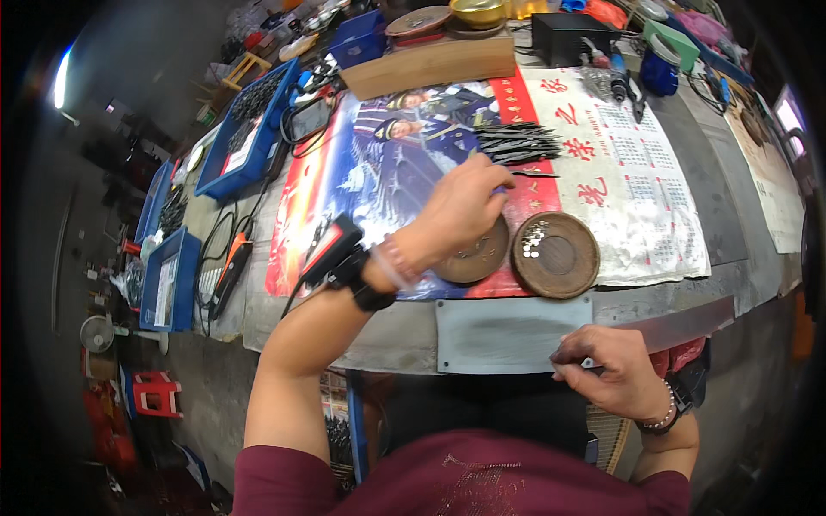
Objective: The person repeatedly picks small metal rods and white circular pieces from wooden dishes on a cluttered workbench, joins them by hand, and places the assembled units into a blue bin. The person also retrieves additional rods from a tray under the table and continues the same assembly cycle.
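My left hand (pixel 465 206) reaches across the poster with its fingers pinched at one end of a slim black stick (pixel 538 175). Just beyond it lies a pile of similar slim black sticks (pixel 520 142). Below my left hand sits a round brown dish (pixel 473 262), partly covered by the hand and wrist. A second round wooden dish (pixel 572 258), to its right, holds several small shiny pale pieces. My right hand (pixel 607 365) is closed at the right end of a grey plate (pixel 508 331) on the table's near edge; what its darkened fingertips hold cannot be made out.
A printed poster (pixel 370 206) and a calendar sheet (pixel 658 206) cover the table. Blue bins (pixel 211 176) stand at the left, near a corded orange-and-black tool (pixel 231 271). A wooden block (pixel 430 69), a black box (pixel 568 39) and a blue jar (pixel 661 67) line the back.
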A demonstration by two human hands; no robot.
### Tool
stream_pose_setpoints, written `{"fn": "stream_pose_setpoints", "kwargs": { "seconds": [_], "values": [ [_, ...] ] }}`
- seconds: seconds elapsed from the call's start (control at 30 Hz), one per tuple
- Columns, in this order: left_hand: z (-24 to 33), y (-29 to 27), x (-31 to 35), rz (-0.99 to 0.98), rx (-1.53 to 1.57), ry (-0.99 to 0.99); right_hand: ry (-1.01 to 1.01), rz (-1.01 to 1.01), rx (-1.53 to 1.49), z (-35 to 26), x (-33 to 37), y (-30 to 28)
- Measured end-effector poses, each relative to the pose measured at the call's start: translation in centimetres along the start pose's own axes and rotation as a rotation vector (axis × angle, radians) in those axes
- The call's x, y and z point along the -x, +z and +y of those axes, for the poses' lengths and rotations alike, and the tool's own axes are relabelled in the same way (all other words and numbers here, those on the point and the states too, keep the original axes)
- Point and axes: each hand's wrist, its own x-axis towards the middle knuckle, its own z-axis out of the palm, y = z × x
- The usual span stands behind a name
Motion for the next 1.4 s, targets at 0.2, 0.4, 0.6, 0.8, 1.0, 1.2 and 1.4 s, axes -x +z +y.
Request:
{"fn": "stream_pose_setpoints", "kwargs": {
  "seconds": [0.2, 0.4, 0.6, 0.8, 1.0, 1.2, 1.4],
  "values": [
    [-1.1, 6.7, -5.4, -0.061, -0.165, 0.015, 0.074, 0.086, -0.102, 0.7, 2.3, -1.3],
    [-0.9, 6.2, -5.0, -0.211, -0.343, -0.055, 0.135, 0.153, -0.406, 1.7, 3.7, -2.0],
    [5.0, -1.3, 0.4, -0.013, 0.301, -0.162, 0.134, 0.133, -0.691, 2.1, 3.0, -1.2],
    [11.7, -4.1, 8.2, -0.073, 0.233, 0.049, 0.187, -0.032, -0.791, 1.4, 0.9, 0.1],
    [12.8, -4.1, 12.7, -0.007, 0.092, 0.2, 0.152, -0.101, -0.671, 0.0, -0.5, 2.3],
    [12.9, -4.9, 14.5, 0.046, -0.065, 0.349, 0.192, -0.226, -0.582, -1.3, -1.0, 3.5],
    [13.4, -5.3, 15.0, 0.112, -0.126, 0.426, 0.217, -0.264, -0.54, -2.0, -1.3, 4.1]
  ]
}}
